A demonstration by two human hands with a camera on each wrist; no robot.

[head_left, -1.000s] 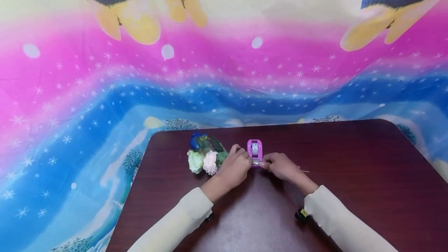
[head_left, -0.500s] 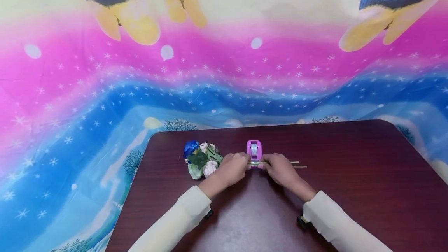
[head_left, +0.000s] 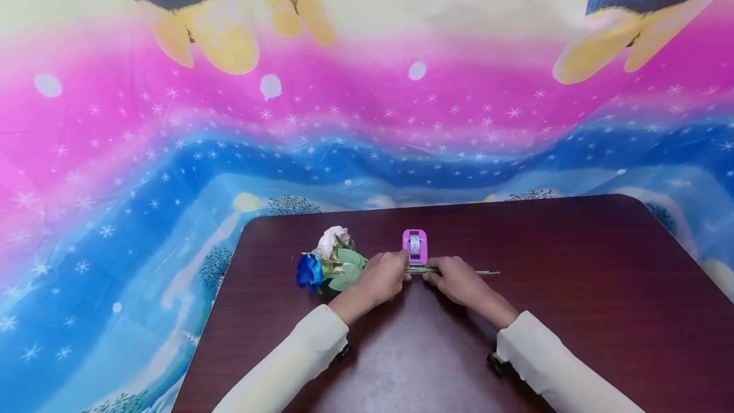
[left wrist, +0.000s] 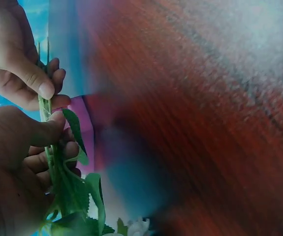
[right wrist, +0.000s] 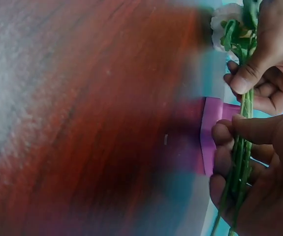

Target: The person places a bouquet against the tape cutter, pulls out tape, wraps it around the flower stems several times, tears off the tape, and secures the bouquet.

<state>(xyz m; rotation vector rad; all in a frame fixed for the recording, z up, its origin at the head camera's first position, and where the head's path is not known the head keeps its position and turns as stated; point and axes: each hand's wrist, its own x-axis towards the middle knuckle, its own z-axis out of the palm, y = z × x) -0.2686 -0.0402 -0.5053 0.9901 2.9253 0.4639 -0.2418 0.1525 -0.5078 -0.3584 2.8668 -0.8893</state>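
From here I see the person's left arm point(head_left: 275, 365) and right arm point(head_left: 564, 362), both in pale sleeves point(head_left: 318, 333), slant forward and inward, so that the left hand point(head_left: 380, 276) sits just beside the right hand point(head_left: 455, 278), apart. Both pinch, fingers point(right wrist: 222, 160) curled, thumbs point(left wrist: 30, 76) pressed in.

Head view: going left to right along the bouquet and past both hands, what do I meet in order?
Blue flower → left hand → pink tape dispenser → right hand → stem ends.
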